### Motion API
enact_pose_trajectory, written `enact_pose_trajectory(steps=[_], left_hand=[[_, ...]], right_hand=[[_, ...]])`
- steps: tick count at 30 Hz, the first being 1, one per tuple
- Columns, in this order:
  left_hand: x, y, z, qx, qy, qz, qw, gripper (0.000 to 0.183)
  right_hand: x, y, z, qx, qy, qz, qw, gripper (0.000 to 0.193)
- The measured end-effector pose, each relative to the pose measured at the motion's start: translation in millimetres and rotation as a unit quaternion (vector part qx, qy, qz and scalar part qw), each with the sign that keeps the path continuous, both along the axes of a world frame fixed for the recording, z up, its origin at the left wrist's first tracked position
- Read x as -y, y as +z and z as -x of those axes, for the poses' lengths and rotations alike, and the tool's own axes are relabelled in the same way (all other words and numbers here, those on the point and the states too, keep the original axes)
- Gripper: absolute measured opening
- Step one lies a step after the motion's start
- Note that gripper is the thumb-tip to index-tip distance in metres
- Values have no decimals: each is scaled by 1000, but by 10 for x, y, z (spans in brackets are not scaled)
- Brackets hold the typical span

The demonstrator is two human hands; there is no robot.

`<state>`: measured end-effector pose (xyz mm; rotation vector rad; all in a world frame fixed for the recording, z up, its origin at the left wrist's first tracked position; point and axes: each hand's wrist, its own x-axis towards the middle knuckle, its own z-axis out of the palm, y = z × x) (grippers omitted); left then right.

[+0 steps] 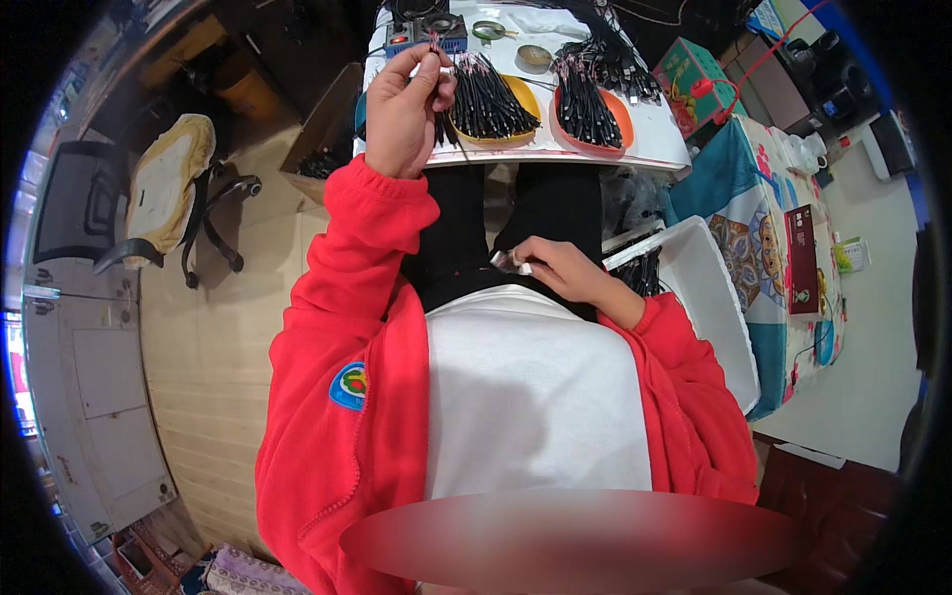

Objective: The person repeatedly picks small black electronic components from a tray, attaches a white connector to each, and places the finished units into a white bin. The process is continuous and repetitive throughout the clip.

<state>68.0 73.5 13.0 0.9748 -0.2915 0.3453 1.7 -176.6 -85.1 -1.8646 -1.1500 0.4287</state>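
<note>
Raised at the near left part of the white table (645,151), my left hand (405,109) pinches a thin black cable (433,48), its fine coppery-pink wire ends pointing up past the fingertips. My right hand (563,268) rests low over my lap, its fingers closed around a small silvery-white piece (510,263) whose kind I cannot make out. Beside my left hand, a yellow tray (528,91) carries many short black cables (486,104) with pinkish ends. To its right, an orange-red tray (623,124) holds another pile of black cables (587,111).
Behind the trays stand a blue-grey box device (424,36) with a red switch, a round tin (534,56) and a green-rimmed dish (488,30). A white foam box (729,317) sits at my right. At left are a cardboard box (307,134) and a wheeled chair (171,183).
</note>
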Motion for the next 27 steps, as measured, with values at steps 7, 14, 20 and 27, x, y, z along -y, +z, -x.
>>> enact_pose_trajectory(steps=[7, 14, 20, 27], left_hand=[[271, -33, 442, 0, -144, 14, 989, 14], [401, -52, 510, -30, -224, 5, 974, 17], [492, -66, 503, -27, -229, -37, 972, 15], [532, 54, 518, -135, -231, -88, 959, 18]], right_hand=[[158, 149, -538, -74, -134, -136, 979, 25], [23, 972, -702, -109, -160, -329, 924, 24], [-70, 1125, -591, -70, -196, -311, 927, 19], [-58, 1077, -607, 190, -153, -298, 923, 17]])
